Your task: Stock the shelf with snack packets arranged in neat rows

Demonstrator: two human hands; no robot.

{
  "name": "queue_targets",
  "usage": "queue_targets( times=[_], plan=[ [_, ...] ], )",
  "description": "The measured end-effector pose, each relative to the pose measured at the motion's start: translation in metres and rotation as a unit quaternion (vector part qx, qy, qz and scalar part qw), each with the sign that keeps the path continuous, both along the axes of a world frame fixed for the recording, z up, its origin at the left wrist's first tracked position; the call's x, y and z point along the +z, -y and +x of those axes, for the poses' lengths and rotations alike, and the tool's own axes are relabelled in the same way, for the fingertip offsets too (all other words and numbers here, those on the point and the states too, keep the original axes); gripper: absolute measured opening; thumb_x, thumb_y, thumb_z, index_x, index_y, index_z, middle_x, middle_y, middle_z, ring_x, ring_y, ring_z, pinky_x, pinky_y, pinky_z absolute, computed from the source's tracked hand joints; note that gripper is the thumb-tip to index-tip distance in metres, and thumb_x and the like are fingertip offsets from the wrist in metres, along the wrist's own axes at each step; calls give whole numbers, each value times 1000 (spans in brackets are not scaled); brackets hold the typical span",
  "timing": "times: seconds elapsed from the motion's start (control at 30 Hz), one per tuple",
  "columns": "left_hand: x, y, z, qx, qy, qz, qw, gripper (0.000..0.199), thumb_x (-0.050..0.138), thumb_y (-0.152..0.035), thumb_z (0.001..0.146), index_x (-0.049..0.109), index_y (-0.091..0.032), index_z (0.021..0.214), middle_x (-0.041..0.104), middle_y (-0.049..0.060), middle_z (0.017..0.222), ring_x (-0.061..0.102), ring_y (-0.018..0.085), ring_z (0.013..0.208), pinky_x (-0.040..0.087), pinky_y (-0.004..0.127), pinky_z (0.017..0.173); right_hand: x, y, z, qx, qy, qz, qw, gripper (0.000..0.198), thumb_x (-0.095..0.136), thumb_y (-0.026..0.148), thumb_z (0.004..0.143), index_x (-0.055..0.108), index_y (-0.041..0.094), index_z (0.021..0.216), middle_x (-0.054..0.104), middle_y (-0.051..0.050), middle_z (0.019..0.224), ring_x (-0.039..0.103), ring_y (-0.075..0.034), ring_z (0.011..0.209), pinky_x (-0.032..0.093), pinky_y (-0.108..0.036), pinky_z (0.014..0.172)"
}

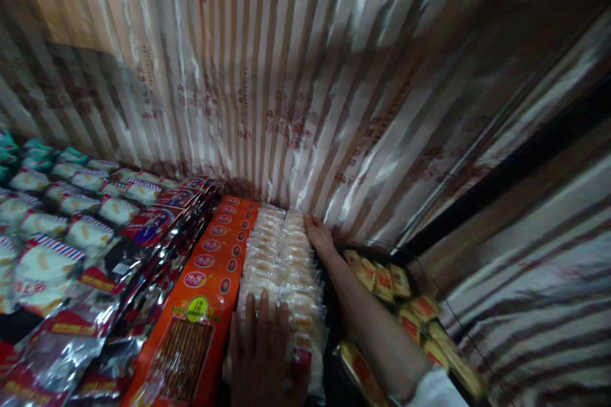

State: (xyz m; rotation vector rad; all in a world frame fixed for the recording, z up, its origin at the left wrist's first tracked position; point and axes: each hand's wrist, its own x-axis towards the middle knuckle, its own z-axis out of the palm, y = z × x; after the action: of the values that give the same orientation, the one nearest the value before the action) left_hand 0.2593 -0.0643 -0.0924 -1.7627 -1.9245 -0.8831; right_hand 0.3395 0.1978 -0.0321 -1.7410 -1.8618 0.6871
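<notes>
Two rows of clear-wrapped pale snack packs (298, 267) stand close together, running away from me toward the striped wall. My left hand (260, 343) lies over the near part of the left row, palm down, its fingers stretched out and slightly apart. At the far end, my right hand (321, 238) reaches along the right side and touches the edge of the packs with its fingers extended. Part of that hand's fingers is hard to make out in the dim light. Left of the packs is a row of orange snack bags (210, 267) with a window showing brown sticks.
Dark red and silver packets (157, 222) overlap farther left, beside white bags with striped tops (90, 229). Small yellow-wrapped packs (384, 280) lie to the right of my forearm. Striped, wrinkled sheeting (286, 76) rises behind; a dark bar (506, 172) slants on the right.
</notes>
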Motion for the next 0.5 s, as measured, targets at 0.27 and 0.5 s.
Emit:
queue_targets(
  times=[0.27,0.5],
  plan=[
    [1,-2,6,13,46,19,999,68,60,-43,67,46,-21,131,41,13,140,26,39,133,22,56,106,43,20,-27,129,215,231,940,44,38,44,90,62,18,116,58,-11,120,46,-24,116,31,-37,102],
    [1,-1,0,0,0,23,1000,68,56,-49,71,46,-19,131,44,16,137,24,39,133,21,55,105,30,35,-86,382,257,126,879,50,26,47,93,43,24,135,37,-4,144,26,-24,135,19,-43,109]
  ],
)
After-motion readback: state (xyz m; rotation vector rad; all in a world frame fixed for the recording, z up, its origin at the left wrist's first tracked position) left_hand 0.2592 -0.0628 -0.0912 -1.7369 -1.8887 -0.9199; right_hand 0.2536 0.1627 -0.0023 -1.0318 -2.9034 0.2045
